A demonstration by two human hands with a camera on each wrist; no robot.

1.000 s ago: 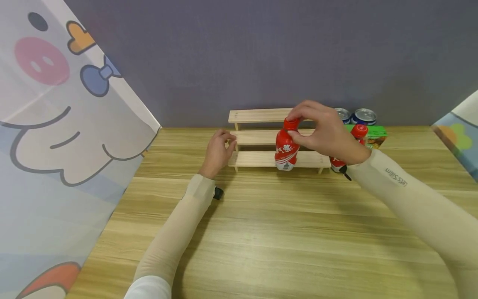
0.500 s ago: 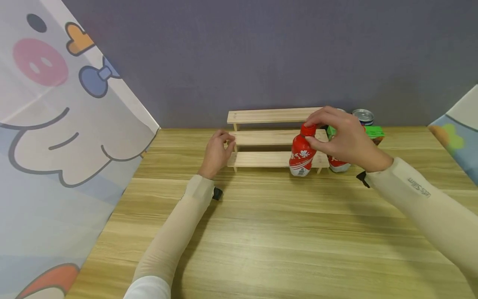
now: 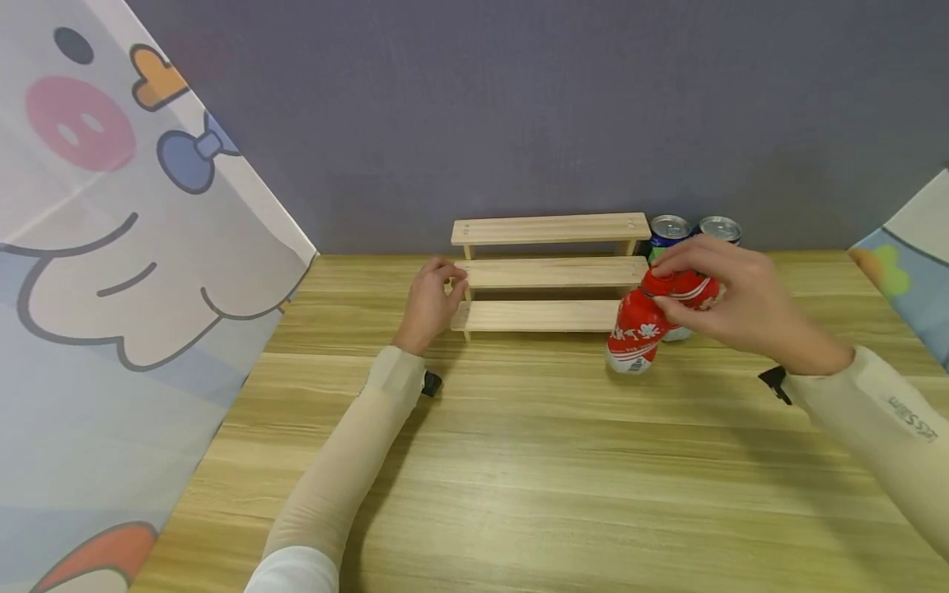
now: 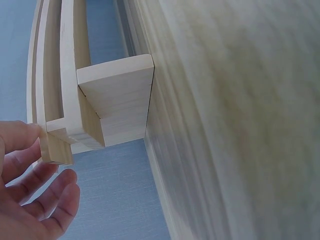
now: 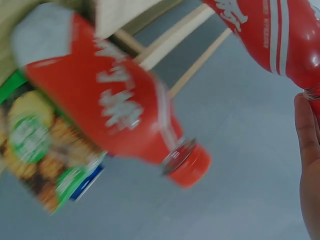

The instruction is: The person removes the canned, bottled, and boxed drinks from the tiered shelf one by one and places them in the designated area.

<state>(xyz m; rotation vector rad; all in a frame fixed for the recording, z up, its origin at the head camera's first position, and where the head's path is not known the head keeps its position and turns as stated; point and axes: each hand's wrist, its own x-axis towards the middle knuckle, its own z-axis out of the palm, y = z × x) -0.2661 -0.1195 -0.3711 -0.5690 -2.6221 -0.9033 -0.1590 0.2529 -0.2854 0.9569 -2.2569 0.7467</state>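
Observation:
In the head view, my right hand (image 3: 749,301) pinches a red and white plastic bottle (image 3: 633,333) by its cap and neck. This bottle (image 5: 287,40) hangs tilted in front of the right end of a three-step wooden rack (image 3: 549,272). Behind it and partly covered by my hand is a second red bottle (image 3: 700,288), blurred but large in the right wrist view. My left hand (image 3: 430,305) is at the rack's left end. In the left wrist view its thumb and fingers grip the end of a rack board (image 4: 56,152).
Two cans (image 3: 670,226) stand behind the second bottle, right of the rack. A green food package (image 5: 35,135) with pictures is beside that bottle, mostly hidden in the head view. The rack stands on a wood-grain table (image 3: 504,461) against a grey back wall (image 3: 482,115).
My right hand has carried the bottle rightward and toward the front, from the rack's middle past its right end. My left hand keeps its place on the rack.

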